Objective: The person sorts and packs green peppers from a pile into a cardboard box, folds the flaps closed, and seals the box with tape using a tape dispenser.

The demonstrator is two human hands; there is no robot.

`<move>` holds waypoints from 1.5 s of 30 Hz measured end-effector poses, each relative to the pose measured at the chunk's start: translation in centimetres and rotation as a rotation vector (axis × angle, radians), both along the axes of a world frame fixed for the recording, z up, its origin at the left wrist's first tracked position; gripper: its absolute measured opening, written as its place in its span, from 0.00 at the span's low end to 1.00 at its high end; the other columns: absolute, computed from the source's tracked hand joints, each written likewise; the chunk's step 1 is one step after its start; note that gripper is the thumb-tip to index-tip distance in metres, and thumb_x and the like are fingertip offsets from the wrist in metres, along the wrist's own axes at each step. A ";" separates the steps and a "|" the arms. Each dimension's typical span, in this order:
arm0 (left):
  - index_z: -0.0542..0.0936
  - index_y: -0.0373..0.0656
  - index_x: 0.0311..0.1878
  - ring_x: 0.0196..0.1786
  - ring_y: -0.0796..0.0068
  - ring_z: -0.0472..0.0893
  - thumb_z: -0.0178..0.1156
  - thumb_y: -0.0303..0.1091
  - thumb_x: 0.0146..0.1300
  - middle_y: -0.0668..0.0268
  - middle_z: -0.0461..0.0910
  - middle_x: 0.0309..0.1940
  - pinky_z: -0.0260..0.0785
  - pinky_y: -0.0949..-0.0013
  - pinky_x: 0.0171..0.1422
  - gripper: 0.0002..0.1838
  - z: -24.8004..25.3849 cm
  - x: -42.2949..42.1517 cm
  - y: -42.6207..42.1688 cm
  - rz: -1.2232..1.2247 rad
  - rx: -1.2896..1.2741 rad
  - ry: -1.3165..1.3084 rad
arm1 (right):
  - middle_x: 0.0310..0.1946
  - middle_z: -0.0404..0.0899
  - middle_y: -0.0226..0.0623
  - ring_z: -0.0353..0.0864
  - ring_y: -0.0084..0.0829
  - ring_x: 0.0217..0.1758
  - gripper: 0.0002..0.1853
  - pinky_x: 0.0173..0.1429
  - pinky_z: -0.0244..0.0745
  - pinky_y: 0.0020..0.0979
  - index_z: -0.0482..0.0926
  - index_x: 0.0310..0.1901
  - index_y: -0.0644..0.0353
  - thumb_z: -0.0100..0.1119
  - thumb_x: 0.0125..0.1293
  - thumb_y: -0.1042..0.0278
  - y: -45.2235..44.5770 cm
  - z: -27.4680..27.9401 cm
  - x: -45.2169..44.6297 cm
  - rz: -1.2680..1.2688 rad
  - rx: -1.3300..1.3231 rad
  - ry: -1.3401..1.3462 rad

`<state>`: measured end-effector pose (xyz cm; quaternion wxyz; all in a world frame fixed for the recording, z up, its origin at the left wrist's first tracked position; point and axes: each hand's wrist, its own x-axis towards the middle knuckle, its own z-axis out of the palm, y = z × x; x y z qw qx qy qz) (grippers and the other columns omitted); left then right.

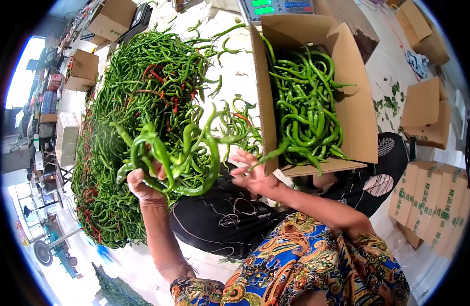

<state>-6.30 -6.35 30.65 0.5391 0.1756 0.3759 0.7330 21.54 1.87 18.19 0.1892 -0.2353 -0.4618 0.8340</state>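
Observation:
Several long, curled green peppers are in my left hand, held up in front of a big pile of green peppers with some red ones among them. My right hand is beside the near left corner of an open cardboard box, fingers spread and nothing held in them. Inside that box lie many green peppers; one pokes out over the corner close to my right fingertips.
Behind the box is a scale with a green display. Taped cartons stand at the right, below an open carton. More open cartons are at the upper left. Leaves lie on the floor right of the box.

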 end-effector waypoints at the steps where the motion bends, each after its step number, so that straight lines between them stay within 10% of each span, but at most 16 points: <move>1: 0.69 0.30 0.61 0.27 0.70 0.75 0.64 0.43 0.47 0.64 0.72 0.30 0.75 0.60 0.35 0.38 0.3 0.0 -0.1 0.006 -0.010 0.032 | 0.71 0.58 0.48 0.74 0.31 0.61 0.47 0.60 0.75 0.32 0.44 0.76 0.60 0.67 0.64 0.66 1.0 1.9 -0.8 0.020 -0.144 0.047; 6: 0.70 0.34 0.58 0.21 0.75 0.67 0.66 0.39 0.44 0.66 0.71 0.28 0.64 0.70 0.27 0.36 3.7 1.8 -0.3 -0.161 -0.015 -0.056 | 0.68 0.66 0.42 0.75 0.30 0.60 0.38 0.60 0.74 0.31 0.54 0.74 0.61 0.54 0.71 0.48 1.9 7.2 -4.4 0.039 -0.561 0.544; 10: 0.69 0.29 0.62 0.22 0.74 0.68 0.66 0.38 0.45 0.67 0.71 0.23 0.67 0.72 0.27 0.39 4.2 1.4 -1.6 0.041 -0.101 0.009 | 0.64 0.71 0.41 0.77 0.32 0.60 0.25 0.59 0.78 0.33 0.57 0.73 0.56 0.42 0.76 0.73 2.3 10.3 -3.1 0.019 -0.646 0.631; 13: 0.68 0.30 0.64 0.26 0.73 0.70 0.66 0.36 0.45 0.60 0.75 0.33 0.68 0.71 0.29 0.40 3.9 1.4 -1.7 0.017 -0.092 -0.071 | 0.67 0.67 0.42 0.77 0.34 0.60 0.29 0.56 0.77 0.33 0.53 0.75 0.52 0.47 0.75 0.62 1.5 10.9 -1.9 -0.020 -0.343 0.581; 15: 0.71 0.34 0.64 0.28 0.69 0.72 0.66 0.37 0.45 0.49 0.79 0.50 0.70 0.70 0.30 0.38 3.5 2.1 -1.7 0.102 -0.074 -0.027 | 0.69 0.64 0.42 0.75 0.35 0.61 0.35 0.55 0.77 0.32 0.50 0.76 0.54 0.46 0.67 0.72 1.6 12.7 -0.9 0.003 -0.409 0.462; 19: 0.70 0.31 0.65 0.25 0.66 0.74 0.65 0.41 0.47 0.51 0.78 0.37 0.72 0.69 0.30 0.40 4.3 2.9 -0.4 -0.045 -0.076 -0.015 | 0.69 0.62 0.47 0.73 0.37 0.63 0.40 0.57 0.75 0.32 0.47 0.76 0.58 0.52 0.64 0.70 2.1 14.0 0.5 -0.002 -0.332 0.358; 24: 0.68 0.32 0.66 0.28 0.64 0.76 0.67 0.41 0.46 0.47 0.77 0.46 0.71 0.69 0.30 0.42 4.0 3.7 1.2 -0.005 -0.047 -0.012 | 0.67 0.62 0.45 0.71 0.39 0.63 0.55 0.57 0.74 0.31 0.45 0.75 0.61 0.69 0.54 0.50 3.1 15.8 3.4 -0.009 -0.311 0.327; 29: 0.65 0.34 0.66 0.29 0.63 0.77 0.63 0.43 0.48 0.48 0.76 0.42 0.75 0.61 0.22 0.41 6.0 6.9 5.0 -0.142 0.013 -0.086 | 0.66 0.62 0.42 0.73 0.29 0.58 0.43 0.64 0.69 0.33 0.45 0.76 0.57 0.59 0.66 0.73 4.8 18.6 7.6 0.099 -0.155 0.269; 35: 0.63 0.32 0.66 0.30 0.63 0.79 0.63 0.42 0.53 0.49 0.75 0.38 0.80 0.66 0.22 0.40 7.9 10.3 11.4 -0.356 0.007 -0.065 | 0.63 0.65 0.43 0.75 0.31 0.56 0.40 0.63 0.71 0.36 0.48 0.75 0.59 0.57 0.64 0.77 6.9 18.9 11.9 -0.026 -0.111 0.351; 41: 0.70 0.33 0.64 0.47 0.64 0.80 0.52 0.55 0.71 0.50 0.78 0.49 0.79 0.66 0.45 0.33 9.6 14.8 21.9 -0.575 -0.224 0.390 | 0.50 0.76 0.39 0.79 0.28 0.51 0.29 0.55 0.76 0.31 0.64 0.66 0.66 0.60 0.65 0.70 13.4 18.4 16.6 -0.263 0.248 -0.207; 42: 0.68 0.36 0.67 0.49 0.65 0.81 0.46 0.57 0.73 0.54 0.80 0.50 0.80 0.64 0.46 0.34 7.7 14.7 23.7 -0.541 -0.190 0.918 | 0.46 0.79 0.39 0.82 0.27 0.43 0.24 0.45 0.80 0.30 0.71 0.59 0.69 0.63 0.64 0.68 14.7 18.4 17.1 -0.253 0.700 -0.528; 45: 0.72 0.34 0.64 0.52 0.65 0.82 0.50 0.57 0.71 0.53 0.79 0.55 0.76 0.66 0.57 0.34 7.8 15.5 23.5 -0.508 -0.337 1.024 | 0.49 0.78 0.43 0.81 0.29 0.39 0.20 0.39 0.80 0.29 0.74 0.56 0.66 0.63 0.62 0.74 16.0 17.0 18.6 -0.534 0.996 -0.787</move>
